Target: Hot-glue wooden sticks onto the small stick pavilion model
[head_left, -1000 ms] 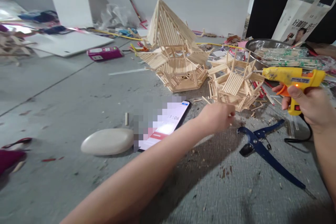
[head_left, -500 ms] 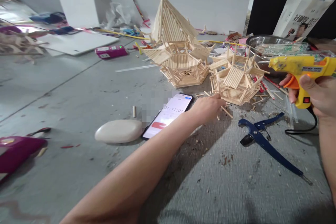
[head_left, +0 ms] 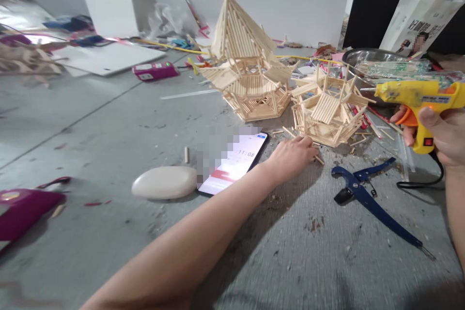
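My right hand (head_left: 445,133) is wrapped round the handle of a yellow hot glue gun (head_left: 417,94), its nozzle pointing left and a finger at the orange trigger. My left hand (head_left: 296,155) is down on the floor among loose short wooden sticks (head_left: 288,131), with its fingers curled together. Its fingertips are hidden, so whatever they pinch does not show. Just behind it stands a small open wooden-stick model (head_left: 323,111) with sloping roof panels. Left of that rises a taller wooden-stick pavilion (head_left: 247,72) with a pointed roof.
Blue cutters (head_left: 376,208) lie right of my left hand. A phone (head_left: 232,169) showing a running timer lies by my left forearm, beside a white rounded object (head_left: 165,182). A metal bowl (head_left: 354,58) with wrapped sticks and a white bag (head_left: 417,14) stand at the back right.
My left hand has shifted slightly to the right over the loose sticks, covering some of them. The glue gun stays in my right hand, nearly still.
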Tool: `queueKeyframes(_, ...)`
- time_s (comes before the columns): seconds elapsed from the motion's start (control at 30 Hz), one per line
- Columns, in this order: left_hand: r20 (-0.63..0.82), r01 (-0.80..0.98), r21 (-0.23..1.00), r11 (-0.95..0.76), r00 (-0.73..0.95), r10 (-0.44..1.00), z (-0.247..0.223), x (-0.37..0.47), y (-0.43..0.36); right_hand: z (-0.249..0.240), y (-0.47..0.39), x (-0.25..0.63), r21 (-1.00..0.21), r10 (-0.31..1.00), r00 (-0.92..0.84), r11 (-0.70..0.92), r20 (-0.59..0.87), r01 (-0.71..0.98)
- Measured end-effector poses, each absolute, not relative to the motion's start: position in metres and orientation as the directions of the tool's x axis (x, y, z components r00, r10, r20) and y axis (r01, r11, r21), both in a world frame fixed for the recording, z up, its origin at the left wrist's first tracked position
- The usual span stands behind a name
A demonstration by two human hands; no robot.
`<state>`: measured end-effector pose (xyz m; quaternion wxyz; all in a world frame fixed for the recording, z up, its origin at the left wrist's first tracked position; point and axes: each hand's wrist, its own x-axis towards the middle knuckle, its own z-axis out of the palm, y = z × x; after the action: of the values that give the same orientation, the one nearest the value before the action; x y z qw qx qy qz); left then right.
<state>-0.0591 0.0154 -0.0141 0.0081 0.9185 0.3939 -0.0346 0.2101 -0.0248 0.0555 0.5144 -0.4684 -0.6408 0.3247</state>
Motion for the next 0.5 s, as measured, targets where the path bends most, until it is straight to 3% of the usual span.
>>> queueKeyframes(0.33, 0.100, 0.622, -0.058, -0.781, 0.782, 0.615, -0.028, -0.057, 0.014, 0.054, -0.025, 0.214, -0.905, 0.943, -0.034, 0.328, 0.332, 0.269)
queueKeyframes(0.5, 0.139, 0.761, 0.139, -0.633, 0.618, 0.774, -0.024, -0.054, 0.007, 0.054, -0.024, 0.212, -0.906, 0.943, -0.020, 0.324, 0.332, 0.272)
